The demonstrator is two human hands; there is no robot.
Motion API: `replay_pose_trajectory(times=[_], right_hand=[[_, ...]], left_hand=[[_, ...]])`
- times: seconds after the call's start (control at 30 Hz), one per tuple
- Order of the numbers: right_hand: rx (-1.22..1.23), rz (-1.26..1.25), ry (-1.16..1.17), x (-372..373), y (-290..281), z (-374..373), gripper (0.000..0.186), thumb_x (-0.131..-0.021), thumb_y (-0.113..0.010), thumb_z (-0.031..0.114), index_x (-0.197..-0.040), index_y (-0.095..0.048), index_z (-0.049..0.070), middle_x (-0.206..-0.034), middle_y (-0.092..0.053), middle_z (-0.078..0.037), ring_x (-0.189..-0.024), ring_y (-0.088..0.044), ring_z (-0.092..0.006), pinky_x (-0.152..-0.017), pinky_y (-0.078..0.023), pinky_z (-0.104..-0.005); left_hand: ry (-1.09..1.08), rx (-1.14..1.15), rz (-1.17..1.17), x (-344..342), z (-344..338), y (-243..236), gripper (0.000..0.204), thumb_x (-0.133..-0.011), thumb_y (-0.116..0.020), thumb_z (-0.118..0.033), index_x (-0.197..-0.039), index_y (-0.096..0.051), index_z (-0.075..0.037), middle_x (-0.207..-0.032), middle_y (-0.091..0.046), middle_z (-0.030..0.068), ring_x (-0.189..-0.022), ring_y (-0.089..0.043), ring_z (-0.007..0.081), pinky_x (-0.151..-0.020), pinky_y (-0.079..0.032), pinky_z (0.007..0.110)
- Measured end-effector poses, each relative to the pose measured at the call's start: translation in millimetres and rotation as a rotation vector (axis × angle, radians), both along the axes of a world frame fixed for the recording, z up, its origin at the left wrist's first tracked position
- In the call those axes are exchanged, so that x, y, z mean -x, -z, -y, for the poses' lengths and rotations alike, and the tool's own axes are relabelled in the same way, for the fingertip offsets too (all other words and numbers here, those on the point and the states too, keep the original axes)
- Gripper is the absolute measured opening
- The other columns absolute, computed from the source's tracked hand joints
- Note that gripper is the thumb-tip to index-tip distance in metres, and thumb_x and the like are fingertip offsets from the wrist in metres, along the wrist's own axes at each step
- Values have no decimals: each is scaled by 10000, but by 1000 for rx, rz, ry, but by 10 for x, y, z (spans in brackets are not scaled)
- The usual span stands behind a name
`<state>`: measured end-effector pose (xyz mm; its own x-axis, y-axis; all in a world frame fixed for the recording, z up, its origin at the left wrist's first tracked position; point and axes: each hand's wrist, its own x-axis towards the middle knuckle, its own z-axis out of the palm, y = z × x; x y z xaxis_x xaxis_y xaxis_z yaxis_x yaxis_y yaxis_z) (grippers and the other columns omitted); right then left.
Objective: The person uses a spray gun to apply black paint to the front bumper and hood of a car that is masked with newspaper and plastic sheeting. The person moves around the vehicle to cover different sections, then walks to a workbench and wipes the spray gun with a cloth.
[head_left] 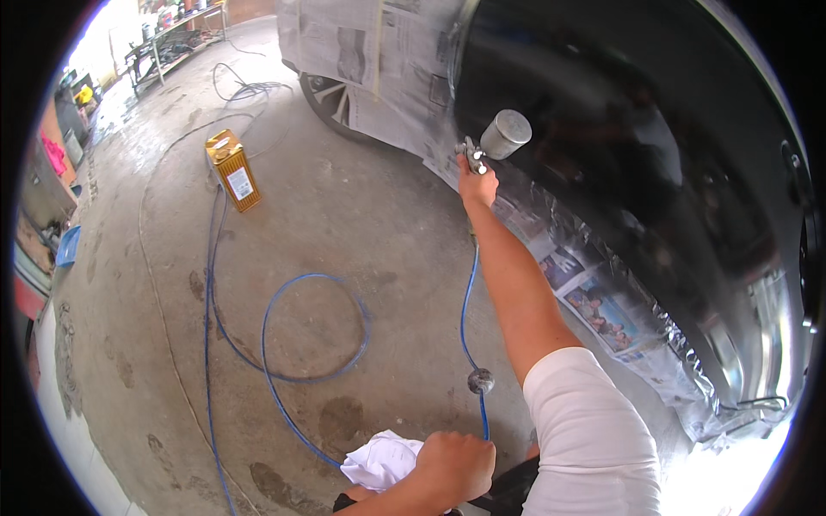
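My right hand (478, 179) grips a metal spray gun (471, 155) with a silver cup (505, 135) on top, held beside the glossy black car panel (637, 155). A blue hose (467, 292) hangs from the gun, with a round dark fitting (480, 381) along it. My left hand (452, 464) is closed around the hose low in the view. A bunched white cloth (383, 456) is against that hand; whether it is gripped too is hidden. Newspaper masking (387, 56) covers the car's upper left part, and more paper and plastic (594, 310) runs along its lower edge.
A gold rectangular can (237, 181) stands on the concrete floor (129, 327). Coiled hose (316, 275) and cables lie across the floor. A cluttered metal rack (168, 47) stands at the back left. Containers and a blue bin (69, 246) line the left side. A car wheel (327, 103) shows below the masking.
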<state>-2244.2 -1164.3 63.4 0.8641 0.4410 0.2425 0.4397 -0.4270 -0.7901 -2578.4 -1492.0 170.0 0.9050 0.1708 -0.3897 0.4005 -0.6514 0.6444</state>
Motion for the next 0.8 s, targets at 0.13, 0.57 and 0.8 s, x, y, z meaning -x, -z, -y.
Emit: replay_pose_trajectory(times=[0.13, 0.57, 0.8], right_hand=[[-145, -12, 103, -306, 75, 449, 522, -857, -758, 589, -1118, -748, 137, -1062, -757, -205, -1071, -683, -460, -913, -540, -541], [-197, -53, 196, -1337, 163, 3999, 356, -894, -814, 359, -961, -701, 28, -796, -731, -142, -733, -671, -300, -750, -526, -414], [-273, 70, 310, -1947, 242, 5838, 314, -905, -819, 307, -879, -681, 27, -676, -631, -25, -654, -489, -121, -649, -465, -326]], left_hand=[[75, -31, -109, -253, -76, -88, 214, -800, -642, -199, -844, -795, -56, -880, -773, 187, -842, -769, 363, -736, -605, 457], [348, -136, -373, -1699, 421, 2, 296, -786, -631, -187, -992, -789, -45, -1033, -759, 210, -1006, -731, 377, -896, -563, 471], [556, -226, -522, -2258, 1307, -201, 283, -805, -640, -206, -1029, -793, -126, -1046, -767, 147, -1021, -718, 363, -891, -555, 455]])
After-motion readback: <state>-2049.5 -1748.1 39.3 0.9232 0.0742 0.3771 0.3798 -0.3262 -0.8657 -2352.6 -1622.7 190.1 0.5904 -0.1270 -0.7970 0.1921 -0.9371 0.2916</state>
